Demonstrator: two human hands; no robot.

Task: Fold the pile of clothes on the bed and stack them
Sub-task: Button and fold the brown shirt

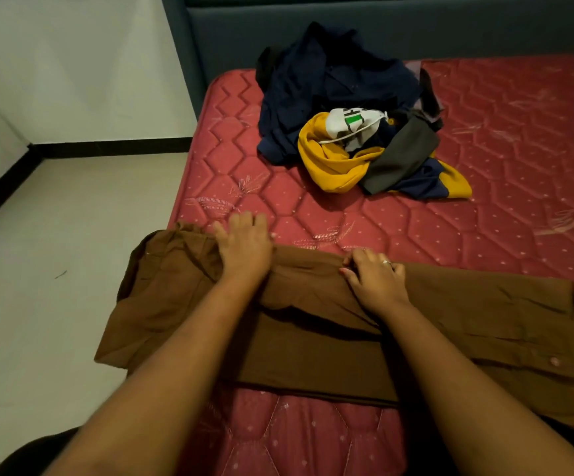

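I see my left hand (pixel 244 247) lying flat, fingers straight, on the brown garment (pixel 467 321) spread across the near edge of the bed (pixel 519 139). My right hand (pixel 378 281) curls its fingers around the garment's far fold. The unfolded pile (pixel 344 108) sits well beyond.

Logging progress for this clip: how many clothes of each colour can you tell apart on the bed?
Brown garment: 1
Navy garment: 1
Yellow garment: 1
White garment: 1
Grey garment: 1
Total: 5 told apart; darker bits are unclear, and more may lie hidden.
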